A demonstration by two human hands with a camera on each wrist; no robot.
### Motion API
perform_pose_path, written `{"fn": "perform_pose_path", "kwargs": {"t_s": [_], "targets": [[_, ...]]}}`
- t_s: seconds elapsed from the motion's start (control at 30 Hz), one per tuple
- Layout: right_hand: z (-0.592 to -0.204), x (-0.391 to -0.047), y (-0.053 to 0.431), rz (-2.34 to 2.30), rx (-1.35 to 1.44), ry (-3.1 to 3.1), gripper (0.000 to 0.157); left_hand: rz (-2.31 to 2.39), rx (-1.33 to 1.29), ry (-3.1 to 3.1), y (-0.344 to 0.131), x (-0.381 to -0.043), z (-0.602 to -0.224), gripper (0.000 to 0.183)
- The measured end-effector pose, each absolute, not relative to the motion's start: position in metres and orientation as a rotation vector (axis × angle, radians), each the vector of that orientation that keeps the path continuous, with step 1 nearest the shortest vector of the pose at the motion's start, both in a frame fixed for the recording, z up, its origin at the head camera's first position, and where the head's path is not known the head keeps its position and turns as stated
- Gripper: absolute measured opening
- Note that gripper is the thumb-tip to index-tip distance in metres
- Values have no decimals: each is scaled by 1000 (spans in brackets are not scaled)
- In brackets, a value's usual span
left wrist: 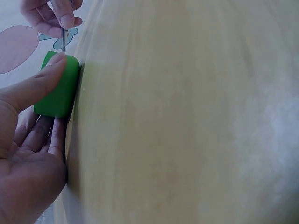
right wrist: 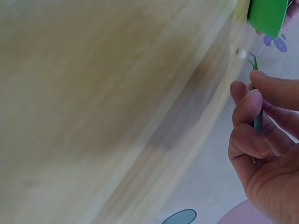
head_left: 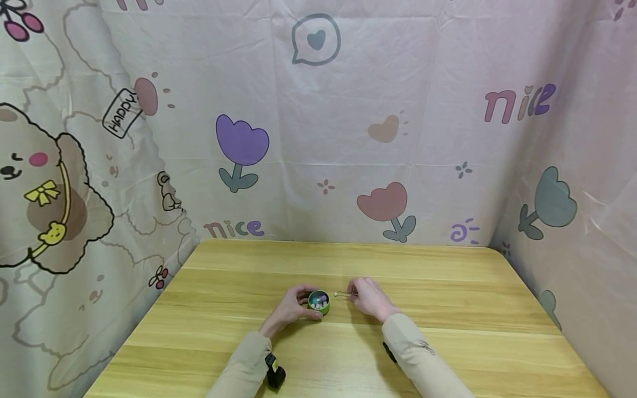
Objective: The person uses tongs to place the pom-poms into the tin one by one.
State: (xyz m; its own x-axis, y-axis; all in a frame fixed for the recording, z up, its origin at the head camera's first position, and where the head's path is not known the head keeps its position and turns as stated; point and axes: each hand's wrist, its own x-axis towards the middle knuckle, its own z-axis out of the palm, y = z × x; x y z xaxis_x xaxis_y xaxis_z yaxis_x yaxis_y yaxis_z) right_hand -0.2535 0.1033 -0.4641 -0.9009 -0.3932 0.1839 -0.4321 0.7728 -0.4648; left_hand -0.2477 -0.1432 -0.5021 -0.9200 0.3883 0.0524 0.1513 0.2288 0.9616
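My left hand (head_left: 291, 307) holds a small round green tin (head_left: 319, 312) on the table, thumb on one side and fingers on the other. Inside the tin lie several small beads (head_left: 319, 302), purple, white and bluish. Between its thumb and fingers my right hand (head_left: 370, 298) pinches thin metal tweezers (right wrist: 257, 107) with bent tips, pointing toward the tin. A small white bead (right wrist: 241, 53) lies on the table close by the tweezer tips, just right of the tin. In the right wrist view the tips look apart from each other and beside the bead.
The wooden table (head_left: 318, 365) reaches to a printed cloth backdrop (head_left: 318, 110) behind and at both sides. A black device (head_left: 275, 373) is strapped at the left sleeve, and another black piece (head_left: 390, 352) shows by the right sleeve.
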Motion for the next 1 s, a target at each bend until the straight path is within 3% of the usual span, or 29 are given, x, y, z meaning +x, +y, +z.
{"fn": "perform_pose_path", "kwargs": {"t_s": [1.0], "targets": [[-472, -261, 100, 738, 679, -2875, 4, 1763, 522, 2298, -142, -250, -504, 65]]}}
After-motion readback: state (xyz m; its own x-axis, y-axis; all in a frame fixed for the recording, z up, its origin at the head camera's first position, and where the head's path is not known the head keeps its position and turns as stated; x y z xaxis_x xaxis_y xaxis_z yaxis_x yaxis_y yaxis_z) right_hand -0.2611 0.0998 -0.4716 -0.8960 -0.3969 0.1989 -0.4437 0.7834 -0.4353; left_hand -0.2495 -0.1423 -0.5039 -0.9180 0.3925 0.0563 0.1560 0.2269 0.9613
